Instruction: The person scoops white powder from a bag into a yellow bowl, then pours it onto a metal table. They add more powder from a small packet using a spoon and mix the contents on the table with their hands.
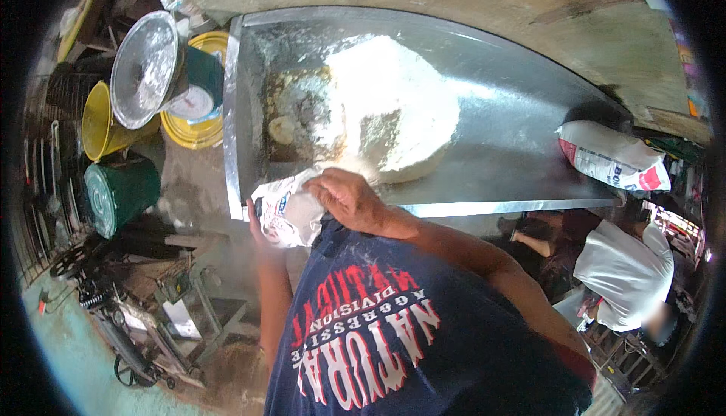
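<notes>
A white printed bag is between my hands at the near left edge of a metal trough. My left hand supports its outer side, mostly hidden behind it. With bent fingers, my right hand grips the bag's upper end. Fine pale powder shows blurred just beyond that end. A large heap of white powder, which looks like flour, lies in the trough with a hollow in its near side. Left of the heap spreads a brown, wet-looking patch.
To the left stand a weighing scale with a metal pan, a yellow bucket and a green bucket. A printed sack rests at the trough's right end. Another person in white is at the right. Machinery occupies the lower left.
</notes>
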Action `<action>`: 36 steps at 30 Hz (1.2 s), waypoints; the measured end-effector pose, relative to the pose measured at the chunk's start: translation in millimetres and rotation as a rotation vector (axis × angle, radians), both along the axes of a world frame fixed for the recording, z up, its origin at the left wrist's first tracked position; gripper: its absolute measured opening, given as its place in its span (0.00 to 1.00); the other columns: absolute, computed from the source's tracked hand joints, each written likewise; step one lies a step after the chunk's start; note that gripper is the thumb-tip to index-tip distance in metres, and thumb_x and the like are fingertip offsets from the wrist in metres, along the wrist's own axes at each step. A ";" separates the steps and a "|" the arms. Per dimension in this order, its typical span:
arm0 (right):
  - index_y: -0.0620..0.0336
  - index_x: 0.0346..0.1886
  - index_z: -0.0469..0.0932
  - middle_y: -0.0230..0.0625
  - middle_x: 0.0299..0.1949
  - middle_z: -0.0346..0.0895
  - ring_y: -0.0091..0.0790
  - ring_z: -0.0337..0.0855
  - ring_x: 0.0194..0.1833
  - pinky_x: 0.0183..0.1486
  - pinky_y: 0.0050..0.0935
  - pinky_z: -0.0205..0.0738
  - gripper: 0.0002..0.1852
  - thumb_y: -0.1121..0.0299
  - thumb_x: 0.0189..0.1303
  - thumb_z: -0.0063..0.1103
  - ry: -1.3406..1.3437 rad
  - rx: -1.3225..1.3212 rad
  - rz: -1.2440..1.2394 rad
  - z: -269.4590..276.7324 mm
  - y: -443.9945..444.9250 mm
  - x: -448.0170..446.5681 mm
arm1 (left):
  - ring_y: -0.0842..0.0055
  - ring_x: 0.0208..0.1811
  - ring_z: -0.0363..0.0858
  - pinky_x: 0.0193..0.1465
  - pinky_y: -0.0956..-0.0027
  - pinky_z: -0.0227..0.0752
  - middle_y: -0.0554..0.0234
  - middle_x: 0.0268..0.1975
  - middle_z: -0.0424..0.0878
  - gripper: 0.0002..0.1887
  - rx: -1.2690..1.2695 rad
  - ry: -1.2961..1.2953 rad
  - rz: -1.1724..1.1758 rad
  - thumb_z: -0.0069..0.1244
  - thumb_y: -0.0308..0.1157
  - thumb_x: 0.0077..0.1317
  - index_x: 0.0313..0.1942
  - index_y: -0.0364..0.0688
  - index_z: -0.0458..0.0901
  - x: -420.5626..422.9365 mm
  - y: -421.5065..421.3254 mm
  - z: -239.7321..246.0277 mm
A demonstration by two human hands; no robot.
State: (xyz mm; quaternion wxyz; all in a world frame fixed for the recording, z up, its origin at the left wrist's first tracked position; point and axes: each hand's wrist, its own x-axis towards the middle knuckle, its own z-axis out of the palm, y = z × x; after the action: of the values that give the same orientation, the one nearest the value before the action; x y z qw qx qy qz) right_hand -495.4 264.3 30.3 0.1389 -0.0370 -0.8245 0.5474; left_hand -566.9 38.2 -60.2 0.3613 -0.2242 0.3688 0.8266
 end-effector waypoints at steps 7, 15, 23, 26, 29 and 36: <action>0.62 0.42 0.79 0.42 0.33 0.76 0.47 0.79 0.37 0.37 0.42 0.76 0.07 0.72 0.62 0.59 0.068 0.104 0.109 9.9 -8.1 -6.6 | 0.60 0.60 0.79 0.64 0.54 0.70 0.53 0.59 0.80 0.31 0.151 -0.018 0.008 0.40 0.57 0.72 0.60 0.40 0.76 1.6 -1.0 -7.5; 0.64 0.34 0.77 0.46 0.30 0.75 0.51 0.79 0.35 0.38 0.44 0.74 0.06 0.70 0.63 0.58 -0.117 0.037 0.128 -9.4 4.8 -1.9 | 0.62 0.57 0.82 0.59 0.57 0.76 0.53 0.59 0.81 0.29 0.116 -0.046 -0.130 0.42 0.53 0.73 0.61 0.38 0.75 -9.8 -4.2 9.1; 0.67 0.37 0.76 0.49 0.29 0.75 0.47 0.78 0.31 0.35 0.39 0.71 0.04 0.77 0.61 0.53 -0.219 -0.144 0.117 -44.2 11.1 0.6 | 0.61 0.56 0.83 0.59 0.57 0.78 0.51 0.59 0.80 0.30 0.109 -0.094 -0.171 0.44 0.53 0.72 0.63 0.37 0.72 -4.0 6.2 20.3; 0.68 0.37 0.75 0.49 0.27 0.74 0.41 0.76 0.29 0.34 0.36 0.70 0.04 0.77 0.62 0.52 -0.285 -0.172 0.111 -42.1 17.7 2.0 | 0.61 0.56 0.83 0.59 0.56 0.78 0.50 0.58 0.81 0.30 0.120 -0.075 -0.176 0.45 0.53 0.72 0.62 0.36 0.72 -6.7 3.6 16.2; 0.69 0.33 0.75 0.52 0.27 0.75 0.48 0.80 0.31 0.34 0.41 0.71 0.08 0.72 0.63 0.54 -0.383 -0.239 0.084 -34.3 20.3 5.3 | 0.61 0.56 0.83 0.59 0.56 0.78 0.49 0.58 0.81 0.30 0.040 -0.113 -0.151 0.45 0.52 0.72 0.62 0.36 0.72 -10.6 1.0 10.1; 0.69 0.32 0.76 0.51 0.28 0.77 0.46 0.82 0.32 0.35 0.40 0.72 0.13 0.66 0.67 0.55 -0.314 -0.324 0.027 -36.4 11.0 5.2 | 0.60 0.58 0.81 0.60 0.56 0.77 0.50 0.59 0.80 0.30 0.049 -0.020 -0.189 0.45 0.52 0.72 0.63 0.37 0.72 -11.6 -5.6 -1.9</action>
State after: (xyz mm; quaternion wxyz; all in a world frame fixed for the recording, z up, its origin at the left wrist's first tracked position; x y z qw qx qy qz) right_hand -490.2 275.3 -6.1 -0.0062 -0.1326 -0.7378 0.6618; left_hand -578.5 32.7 -62.1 0.4466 -0.1880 0.3643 0.7953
